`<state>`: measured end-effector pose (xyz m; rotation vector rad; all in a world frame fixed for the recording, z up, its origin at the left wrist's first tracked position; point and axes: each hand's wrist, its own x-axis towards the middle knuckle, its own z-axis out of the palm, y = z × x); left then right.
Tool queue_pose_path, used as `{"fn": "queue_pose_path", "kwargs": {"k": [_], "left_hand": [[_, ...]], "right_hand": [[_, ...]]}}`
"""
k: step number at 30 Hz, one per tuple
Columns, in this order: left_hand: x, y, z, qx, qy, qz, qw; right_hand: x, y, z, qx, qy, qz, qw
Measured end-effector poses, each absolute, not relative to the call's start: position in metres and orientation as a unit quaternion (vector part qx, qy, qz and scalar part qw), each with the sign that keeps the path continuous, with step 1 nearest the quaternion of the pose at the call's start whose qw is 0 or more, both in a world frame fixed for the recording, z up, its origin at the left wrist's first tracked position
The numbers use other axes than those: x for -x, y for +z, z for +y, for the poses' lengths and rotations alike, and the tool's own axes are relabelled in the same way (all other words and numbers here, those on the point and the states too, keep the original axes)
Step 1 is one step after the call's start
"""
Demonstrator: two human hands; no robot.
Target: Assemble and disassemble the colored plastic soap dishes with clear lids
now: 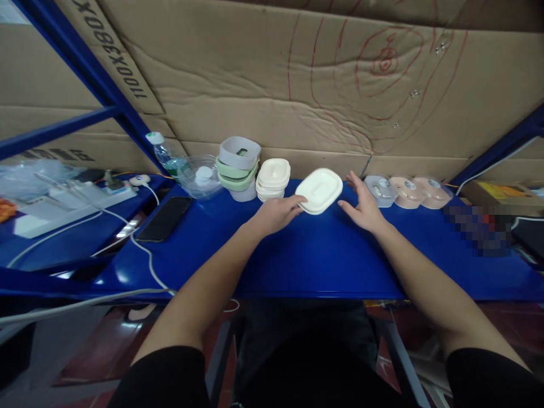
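A cream-coloured lid, rounded at the corners, is tilted above the blue table, gripped at its left edge by my left hand. My right hand is just right of the lid, apart from it, fingers spread and holding nothing. Left of the lid stands a stack of similar cream lids. Beside that rises a pile of grey and green containers. Behind my right hand are a grey lidded container and two pink lidded containers, lined up in a row.
The blue table backs onto a cardboard wall with red pen rings. At left are a plastic bottle, a clear plastic bowl, a black phone, a white power strip and loose cables. A cardboard box stands far right.
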<state>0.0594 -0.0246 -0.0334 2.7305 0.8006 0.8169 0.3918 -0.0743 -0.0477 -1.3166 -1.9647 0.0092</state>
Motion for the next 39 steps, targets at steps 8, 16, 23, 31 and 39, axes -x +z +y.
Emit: {"fn": "queue_pose_path", "kwargs": {"k": [8,16,23,31,39], "left_hand": [[-0.068,-0.045,-0.027,-0.946,0.154,0.269,0.100],[-0.017,0.000,-0.003,-0.746,0.451,0.485,-0.074],[0.009,0.001,0.023,-0.671,0.464,0.576,-0.055],[0.002,-0.001,0.029,-0.623,0.522,0.578,-0.075],[-0.021,-0.005,-0.007,-0.759,0.490,0.429,-0.016]], "right_hand": [[-0.386,-0.055,-0.076,0.432,0.120,-0.875,0.181],[-0.373,-0.049,-0.081,0.420,0.102,-0.879,0.201],[-0.368,-0.049,-0.083,0.426,0.105,-0.874,0.207],[-0.365,-0.048,-0.084,0.426,0.101,-0.878,0.193],[-0.367,-0.038,-0.088,0.514,0.074,-0.812,0.267]]}}
